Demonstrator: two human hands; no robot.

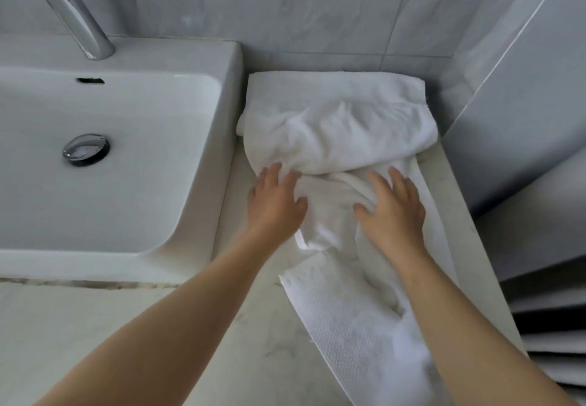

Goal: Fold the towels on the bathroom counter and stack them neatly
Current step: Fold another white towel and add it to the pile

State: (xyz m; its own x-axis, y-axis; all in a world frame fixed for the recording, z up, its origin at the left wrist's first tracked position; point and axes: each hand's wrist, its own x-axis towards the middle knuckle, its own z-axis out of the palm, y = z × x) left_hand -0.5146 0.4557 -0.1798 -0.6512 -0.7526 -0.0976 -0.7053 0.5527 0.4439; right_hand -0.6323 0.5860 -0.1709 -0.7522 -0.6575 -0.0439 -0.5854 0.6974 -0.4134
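Item 1: sink, far left in my view.
Item 2: my left hand, fingers spread flat, gripping nothing, pressing the crumpled white towel, which lies on the counter right of the sink.
Item 3: my right hand, likewise flat, pressing the same towel.

close head view, down over counter

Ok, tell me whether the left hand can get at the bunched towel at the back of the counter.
Probably yes. The left hand lies open, fingertips at the near edge of the bunched towel, with nothing between them; the right hand rests flat beside it, out of the way.
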